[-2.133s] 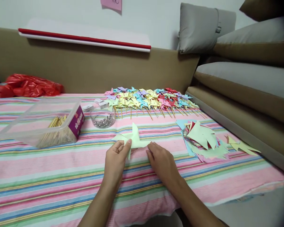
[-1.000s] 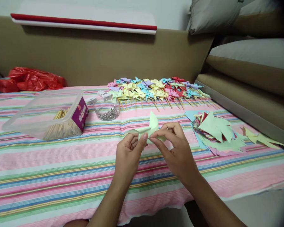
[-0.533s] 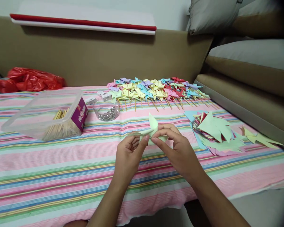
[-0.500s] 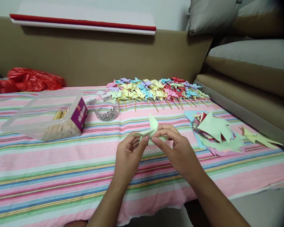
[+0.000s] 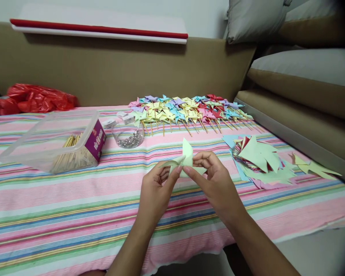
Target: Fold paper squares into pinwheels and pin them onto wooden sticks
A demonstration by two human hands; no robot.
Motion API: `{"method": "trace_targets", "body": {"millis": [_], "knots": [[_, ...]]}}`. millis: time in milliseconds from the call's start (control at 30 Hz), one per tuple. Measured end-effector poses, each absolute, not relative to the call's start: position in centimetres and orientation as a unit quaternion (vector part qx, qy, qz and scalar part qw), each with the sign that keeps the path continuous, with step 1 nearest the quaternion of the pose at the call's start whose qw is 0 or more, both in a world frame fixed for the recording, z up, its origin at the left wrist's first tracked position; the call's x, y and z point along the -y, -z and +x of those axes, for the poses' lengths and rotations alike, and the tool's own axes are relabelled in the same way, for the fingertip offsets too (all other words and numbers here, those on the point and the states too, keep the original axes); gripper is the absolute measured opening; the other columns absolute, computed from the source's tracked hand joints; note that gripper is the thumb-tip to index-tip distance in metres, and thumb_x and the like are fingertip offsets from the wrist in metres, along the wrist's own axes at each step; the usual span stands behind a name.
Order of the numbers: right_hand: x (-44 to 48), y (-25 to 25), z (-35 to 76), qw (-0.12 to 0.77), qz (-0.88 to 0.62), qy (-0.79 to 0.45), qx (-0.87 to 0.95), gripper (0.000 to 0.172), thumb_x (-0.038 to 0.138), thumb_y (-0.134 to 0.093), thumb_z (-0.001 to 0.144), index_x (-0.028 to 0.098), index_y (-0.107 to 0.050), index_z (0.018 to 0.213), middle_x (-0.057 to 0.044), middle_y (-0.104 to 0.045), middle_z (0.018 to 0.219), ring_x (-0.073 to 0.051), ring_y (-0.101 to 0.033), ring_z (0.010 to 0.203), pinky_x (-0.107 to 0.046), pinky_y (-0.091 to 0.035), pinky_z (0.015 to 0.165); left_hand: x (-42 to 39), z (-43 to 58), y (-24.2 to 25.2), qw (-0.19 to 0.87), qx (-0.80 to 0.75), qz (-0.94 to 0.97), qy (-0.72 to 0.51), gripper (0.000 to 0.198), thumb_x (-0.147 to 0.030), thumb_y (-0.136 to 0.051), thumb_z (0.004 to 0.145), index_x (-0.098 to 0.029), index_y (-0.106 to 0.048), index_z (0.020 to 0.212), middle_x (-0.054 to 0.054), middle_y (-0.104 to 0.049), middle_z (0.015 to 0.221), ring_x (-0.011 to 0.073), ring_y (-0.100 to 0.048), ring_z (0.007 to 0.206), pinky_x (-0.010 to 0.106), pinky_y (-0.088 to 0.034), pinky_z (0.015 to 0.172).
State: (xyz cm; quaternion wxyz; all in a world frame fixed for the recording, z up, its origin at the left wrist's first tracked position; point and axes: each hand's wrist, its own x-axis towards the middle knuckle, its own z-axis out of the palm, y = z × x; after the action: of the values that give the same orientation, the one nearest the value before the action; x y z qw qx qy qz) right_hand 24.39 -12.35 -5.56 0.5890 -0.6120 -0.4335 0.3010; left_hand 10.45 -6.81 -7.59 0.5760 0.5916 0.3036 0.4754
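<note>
A pale green paper pinwheel [image 5: 186,150] is held up over the striped cloth, its blades folded toward the middle. My left hand [image 5: 158,186] is closed on its left side, the thumb pressing near the centre. My right hand [image 5: 215,182] grips the right side, and its thumb meets the left thumb at the centre. What lies under the two thumbtips is hidden. Beyond my hands stands a clear round dish [image 5: 128,137] of small metal pins. Many finished pinwheels [image 5: 178,109] on sticks lie in rows at the back.
On the left, a clear plastic box [image 5: 48,134] holds wooden sticks [image 5: 74,153]. A stack of cut paper sheets [image 5: 258,157] lies to the right, beside loose yellow-green paper pieces [image 5: 313,168]. Small white boxes [image 5: 126,117] and a red plastic bag [image 5: 40,99] sit farther back. Cushions [image 5: 304,69] rise at right.
My right index finger has moved away from the pinwheel's centre, and my right thumb now presses there. The pinwheel stays in both hands at nearly the same spot.
</note>
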Motion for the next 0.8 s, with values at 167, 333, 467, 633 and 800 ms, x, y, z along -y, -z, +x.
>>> {"method": "trace_targets", "body": {"millis": [167, 333, 467, 633, 800], "knots": [[12.29, 5.68, 24.25, 0.603, -0.594, -0.347, 0.404, 0.045, 0.038, -0.077, 0.080, 0.026, -0.057, 0.118, -0.001, -0.076, 0.100, -0.022, -0.068, 0.095, -0.033, -0.046, 0.076, 6.86, 10.51, 7.77, 0.575, -0.300, 0.594, -0.476, 0.013, -0.032, -0.072, 0.090, -0.021, -0.071, 0.096, -0.001, -0.065, 0.074, 0.0172, -0.070, 0.085, 0.024, -0.054, 0.073], [12.40, 5.27, 24.42, 0.593, -0.579, -0.334, 0.449, 0.024, 0.034, -0.073, 0.084, 0.024, -0.072, 0.106, -0.003, -0.076, 0.107, -0.023, -0.067, 0.105, -0.037, -0.048, 0.093, 6.89, 10.36, 7.55, 0.565, -0.295, 0.610, -0.472, 0.014, -0.032, -0.070, 0.091, -0.020, -0.070, 0.099, 0.004, -0.074, 0.094, 0.0193, -0.071, 0.095, 0.027, -0.055, 0.083], [12.50, 5.16, 24.44, 0.586, -0.580, -0.333, 0.457, 0.020, 0.035, -0.073, 0.085, 0.024, -0.074, 0.102, -0.002, -0.076, 0.101, -0.022, -0.066, 0.099, -0.036, -0.048, 0.090, 6.87, 10.17, 7.43, 0.552, -0.297, 0.624, -0.467, 0.015, -0.032, -0.068, 0.093, -0.022, -0.070, 0.103, 0.005, -0.075, 0.099, 0.0204, -0.071, 0.100, 0.029, -0.054, 0.086], [12.73, 5.01, 24.30, 0.580, -0.578, -0.328, 0.470, 0.019, 0.035, -0.072, 0.087, 0.024, -0.073, 0.101, -0.001, -0.074, 0.100, -0.021, -0.064, 0.099, -0.034, -0.047, 0.090, 6.86, 9.88, 7.44, 0.529, -0.304, 0.643, -0.463, 0.013, -0.031, -0.065, 0.095, -0.024, -0.070, 0.104, 0.003, -0.073, 0.102, 0.0195, -0.069, 0.101, 0.029, -0.053, 0.088], [12.64, 5.22, 24.12, 0.587, -0.564, -0.336, 0.474, 0.016, 0.036, -0.069, 0.090, 0.023, -0.070, 0.099, -0.001, -0.070, 0.093, -0.020, -0.062, 0.095, -0.034, -0.046, 0.087, 6.93, 9.71, 7.45, 0.485, -0.310, 0.672, -0.466, 0.011, -0.028, -0.063, 0.096, -0.025, -0.071, 0.102, 0.001, -0.070, 0.100, 0.0150, -0.067, 0.092, 0.024, -0.052, 0.076]]}}
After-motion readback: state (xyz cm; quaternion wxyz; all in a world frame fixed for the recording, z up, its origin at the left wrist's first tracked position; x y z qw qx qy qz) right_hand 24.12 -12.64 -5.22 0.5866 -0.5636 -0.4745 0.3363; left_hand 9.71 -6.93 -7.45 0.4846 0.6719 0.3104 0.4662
